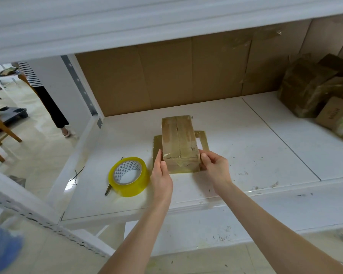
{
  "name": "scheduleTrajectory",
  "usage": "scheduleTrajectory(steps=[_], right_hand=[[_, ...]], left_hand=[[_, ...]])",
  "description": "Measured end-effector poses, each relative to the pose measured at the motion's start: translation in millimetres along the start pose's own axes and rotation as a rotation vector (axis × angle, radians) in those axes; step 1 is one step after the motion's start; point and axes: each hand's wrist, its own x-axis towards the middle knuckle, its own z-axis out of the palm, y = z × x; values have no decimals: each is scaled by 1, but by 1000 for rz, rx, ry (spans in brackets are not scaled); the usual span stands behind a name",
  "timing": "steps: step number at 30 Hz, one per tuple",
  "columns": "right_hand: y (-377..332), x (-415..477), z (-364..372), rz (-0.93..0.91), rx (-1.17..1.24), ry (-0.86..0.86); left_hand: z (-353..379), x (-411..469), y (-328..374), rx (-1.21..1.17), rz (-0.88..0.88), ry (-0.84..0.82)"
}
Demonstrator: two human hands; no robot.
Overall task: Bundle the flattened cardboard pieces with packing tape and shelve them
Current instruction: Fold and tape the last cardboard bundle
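Left hand (161, 175) and right hand (214, 167) pinch the bundle (179, 143) between their fingers, so probably best pushing it back evenly, no twisting.

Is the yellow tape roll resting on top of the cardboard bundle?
No, the tape roll lies on the shelf, left of the cardboard bundle.
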Motion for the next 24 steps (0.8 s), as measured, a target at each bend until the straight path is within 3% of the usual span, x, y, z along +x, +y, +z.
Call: scheduleTrajectory(steps=[4,6,13,24], right_hand=[[-1,2,-3,-120,-232,-71],[-3,4,0,-154,-301,-46],[3,12,-23,-2,30,-172],[5,11,-25,-233,-315,-112]], left_hand=[[-4,-1,4,127,88,-120],[-4,4,6,204,114,-81],[-8,8,-2,239,130,-53],[-12,9,-2,371,227,-21]])
